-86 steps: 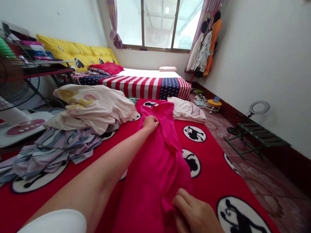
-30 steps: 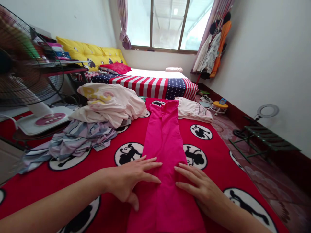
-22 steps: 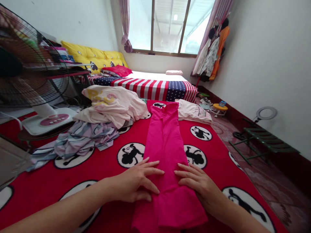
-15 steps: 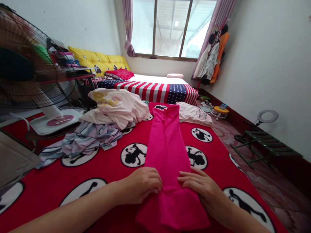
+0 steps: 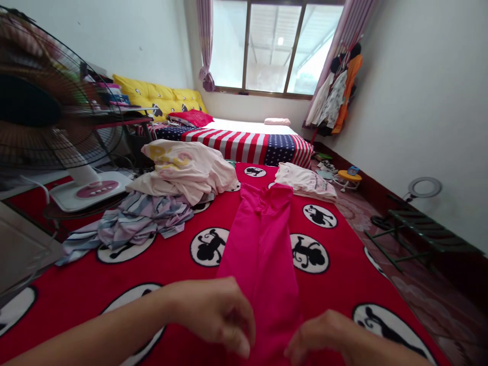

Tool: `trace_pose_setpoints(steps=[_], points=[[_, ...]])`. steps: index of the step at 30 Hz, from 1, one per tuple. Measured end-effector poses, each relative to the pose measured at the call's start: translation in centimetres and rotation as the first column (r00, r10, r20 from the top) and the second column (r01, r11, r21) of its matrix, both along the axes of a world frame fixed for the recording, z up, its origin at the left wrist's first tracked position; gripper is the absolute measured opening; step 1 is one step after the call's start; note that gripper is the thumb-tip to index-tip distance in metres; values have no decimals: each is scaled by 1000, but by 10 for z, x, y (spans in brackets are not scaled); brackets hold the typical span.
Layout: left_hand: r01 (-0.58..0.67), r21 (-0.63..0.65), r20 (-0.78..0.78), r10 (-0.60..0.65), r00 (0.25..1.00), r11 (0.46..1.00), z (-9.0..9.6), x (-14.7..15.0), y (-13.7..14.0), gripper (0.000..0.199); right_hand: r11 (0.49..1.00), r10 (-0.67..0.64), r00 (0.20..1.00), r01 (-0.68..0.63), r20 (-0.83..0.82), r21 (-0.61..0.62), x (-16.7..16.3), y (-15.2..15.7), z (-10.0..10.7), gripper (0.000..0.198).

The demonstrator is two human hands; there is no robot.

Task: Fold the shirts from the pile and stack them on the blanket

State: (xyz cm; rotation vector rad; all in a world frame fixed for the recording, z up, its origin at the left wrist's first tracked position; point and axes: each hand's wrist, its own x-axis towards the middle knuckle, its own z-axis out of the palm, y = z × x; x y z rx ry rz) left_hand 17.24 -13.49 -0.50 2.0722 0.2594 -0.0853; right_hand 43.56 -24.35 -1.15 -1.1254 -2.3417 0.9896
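Observation:
A pair of bright pink trousers [image 5: 263, 264] lies lengthwise on the red blanket [image 5: 168, 269], its gathered waist end away from me. My left hand [image 5: 224, 317] is curled over the near left side, with thumb and fingers closed at the pink cloth. Opposite it, my right hand [image 5: 324, 335] bends its fingers onto the right edge of the cloth, partly blurred. The near end of the trousers runs out of view below my hands.
A crumpled cream shirt [image 5: 190, 168] and a striped garment [image 5: 141, 218] lie at left, beside a standing fan [image 5: 84, 178]. A folded white garment [image 5: 305, 180] rests beyond the trousers. A green folding stool [image 5: 430, 229] stands on the floor at right.
The pink trousers have slid toward me, and their waist end has spread wider and creased. Both hands have come nearer to me, with the right hand's fingers more bent than before.

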Motion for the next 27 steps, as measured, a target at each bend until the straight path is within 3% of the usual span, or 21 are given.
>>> trace_pose_setpoints(steps=[2, 4, 6, 7, 9, 11, 13, 15, 18, 21, 24, 27], points=[[-267, 100, 114, 256, 960, 958, 0, 17, 35, 17, 984, -177, 982, 174, -68, -39, 12, 32, 20, 22], [-591, 171, 289, 533, 795, 788, -3, 40, 76, 17, 943, -330, 938, 333, -108, 11, 26, 80, 31, 17], [-796, 162, 355, 718, 598, 583, -9, 65, 115, 26, 829, -531, 825, 554, -194, 84, 41, 133, 31, 19], [-846, 172, 336, 778, 531, 504, -12, 78, 133, 31, 758, -611, 759, 643, -227, 108, 48, 160, 29, 20], [-887, 199, 292, 839, 460, 417, -19, 99, 160, 37, 621, -717, 643, 765, -269, 173, 63, 207, 22, 23], [-900, 235, 256, 870, 421, 367, -24, 114, 177, 43, 559, -753, 592, 806, -287, 196, 77, 244, 15, 31], [-908, 274, 237, 893, 382, 316, -27, 123, 187, 52, 569, -754, 590, 806, -289, 163, 87, 270, 9, 42], [-907, 303, 238, 899, 368, 291, -30, 127, 191, 56, 616, -738, 615, 782, -279, 94, 93, 287, 5, 48], [-907, 300, 292, 876, 383, 296, -38, 125, 190, 46, 705, -689, 676, 709, -261, -26, 97, 298, 2, 32], [-945, 177, 467, 822, 327, 275, -48, 118, 185, 32, 751, -655, 714, 651, -245, -112, 100, 301, 6, 27], [-967, 71, 590, 771, 238, 245, -52, 110, 182, 25, 752, -658, 718, 644, -225, -143, 104, 303, 7, 32], [-968, 95, 614, 752, 241, 233, -51, 107, 179, 23, 695, -716, 675, 714, -178, -86, 104, 308, -1, 24]])
